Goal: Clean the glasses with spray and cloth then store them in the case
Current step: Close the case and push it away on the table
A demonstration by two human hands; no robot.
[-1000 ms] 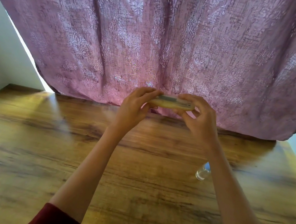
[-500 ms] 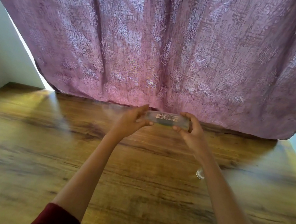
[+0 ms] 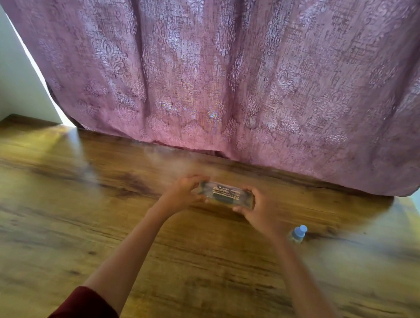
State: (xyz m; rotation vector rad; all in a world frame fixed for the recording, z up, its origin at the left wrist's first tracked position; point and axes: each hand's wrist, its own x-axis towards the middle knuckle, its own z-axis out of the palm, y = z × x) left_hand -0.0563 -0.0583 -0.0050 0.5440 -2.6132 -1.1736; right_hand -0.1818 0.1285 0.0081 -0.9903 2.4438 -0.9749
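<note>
A clear plastic glasses case point(image 3: 226, 194) with gold lettering on its lid lies closed at the far middle of the wooden table point(image 3: 58, 218). A dark shape shows through the lid. My left hand point(image 3: 186, 190) grips its left end and my right hand point(image 3: 258, 209) grips its right end, fingers curled round the edges. Whether the case rests on the table or hovers just above it is unclear. A small spray bottle point(image 3: 298, 233) with a pale blue cap stands just right of my right wrist. No cloth is in view.
A mauve patterned curtain point(image 3: 231, 66) hangs behind the table's far edge. Pale walls flank it at left and right. The bare wood stretches wide on both sides of my arms.
Both hands have lowered the case from in front of the curtain down to the table surface. The spray bottle, earlier half hidden by my right arm, now shows its cap.
</note>
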